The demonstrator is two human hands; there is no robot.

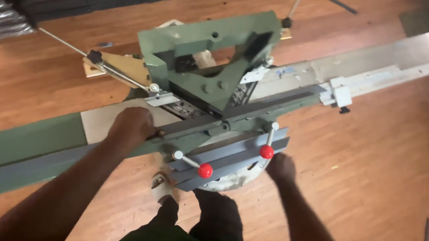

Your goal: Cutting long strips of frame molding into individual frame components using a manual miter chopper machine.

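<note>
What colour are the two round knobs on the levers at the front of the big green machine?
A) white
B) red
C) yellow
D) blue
B: two round red knobs sit on the lever ends at the front of the green machine, between the person's left hand and right hand.

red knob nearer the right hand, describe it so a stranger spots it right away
Find the green machine on the wooden floor. At its near edge two levers end in red balls; take the red knob beside the right hand, higher and farther right than its twin.
</note>
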